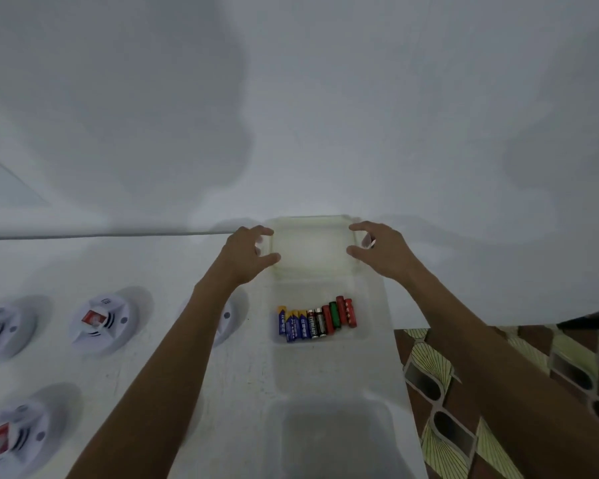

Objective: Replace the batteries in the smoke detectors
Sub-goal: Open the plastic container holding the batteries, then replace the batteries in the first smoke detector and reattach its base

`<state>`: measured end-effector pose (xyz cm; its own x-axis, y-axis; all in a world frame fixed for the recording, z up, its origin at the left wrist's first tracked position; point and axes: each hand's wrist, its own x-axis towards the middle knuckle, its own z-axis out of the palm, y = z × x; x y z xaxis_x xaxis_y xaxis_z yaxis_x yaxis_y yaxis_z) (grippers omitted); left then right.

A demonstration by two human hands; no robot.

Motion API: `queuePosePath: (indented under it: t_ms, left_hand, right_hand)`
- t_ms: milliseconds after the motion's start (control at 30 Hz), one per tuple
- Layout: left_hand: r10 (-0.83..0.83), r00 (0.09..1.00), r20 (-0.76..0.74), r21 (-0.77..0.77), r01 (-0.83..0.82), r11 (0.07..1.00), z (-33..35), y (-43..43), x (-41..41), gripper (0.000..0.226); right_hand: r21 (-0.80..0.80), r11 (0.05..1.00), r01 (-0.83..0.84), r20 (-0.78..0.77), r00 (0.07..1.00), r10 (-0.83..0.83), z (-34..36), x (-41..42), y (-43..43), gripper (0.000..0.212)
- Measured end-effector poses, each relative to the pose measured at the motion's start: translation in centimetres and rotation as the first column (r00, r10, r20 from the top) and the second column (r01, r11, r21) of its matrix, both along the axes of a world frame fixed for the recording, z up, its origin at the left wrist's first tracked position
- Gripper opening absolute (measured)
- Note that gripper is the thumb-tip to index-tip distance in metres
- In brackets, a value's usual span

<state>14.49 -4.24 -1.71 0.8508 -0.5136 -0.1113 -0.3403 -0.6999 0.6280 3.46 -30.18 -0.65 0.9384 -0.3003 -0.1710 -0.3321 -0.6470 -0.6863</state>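
Several AA batteries (314,321), blue, black, red and green, lie in a row inside a clear plastic box (369,307) on the white table. Behind them the box's clear lid (310,248) stands raised. My left hand (248,255) curls around the lid's left edge and my right hand (377,250) around its right edge. White round smoke detectors with red and white labels lie to the left: one (99,323) nearer the box, one (4,331) at the frame's edge, one (13,440) at the front. Another detector (227,323) is mostly hidden by my left forearm.
A second clear plastic tub (329,437) sits at the table's front, just below the battery box. The table's right edge (400,375) runs close beside both boxes, with patterned floor tiles (498,392) beyond it. A white wall (291,115) rises right behind the table.
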Motion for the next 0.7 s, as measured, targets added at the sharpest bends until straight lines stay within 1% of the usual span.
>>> queuePosePath:
  t_ms: [167, 367, 467, 533, 633, 700]
  left_hand:
    - [-0.073, 0.997, -0.011, 0.173, 0.073, 0.982, -1.2, -0.2, -0.2, 0.055]
    - [-0.093, 0.995, 0.043, 0.254, 0.079, 0.964, -0.9, 0.5, -0.9, 0.057]
    - [-0.059, 0.996, 0.068, 0.224, 0.043, 0.974, 0.0, 1.6, -2.0, 0.054]
    - [-0.031, 0.996, 0.083, 0.175, 0.016, 0.984, 0.8, 2.8, -3.3, 0.050]
    - [0.014, 0.993, 0.116, 0.109, -0.027, 0.994, 2.0, 5.4, -5.7, 0.048]
    - [0.034, 0.990, 0.137, 0.103, -0.049, 0.993, 2.7, 7.3, -7.6, 0.047]
  right_hand:
    - [-0.093, 0.994, -0.051, -0.112, 0.993, 0.040, -1.5, -0.4, 0.0, 0.052]
    - [-0.110, 0.993, -0.043, -0.119, 0.992, 0.030, -1.3, -1.2, 0.0, 0.058]
    - [-0.123, 0.992, -0.008, -0.047, 0.999, 0.002, -0.1, -2.1, 0.4, 0.054]
    - [-0.121, 0.993, -0.004, 0.039, 0.999, 0.009, 0.9, -3.0, 1.1, 0.049]
    - [-0.086, 0.996, -0.020, 0.156, 0.987, 0.033, 2.7, -4.6, 3.2, 0.042]
    - [-0.054, 0.998, -0.037, 0.203, 0.978, 0.047, 3.8, -5.8, 5.2, 0.040]
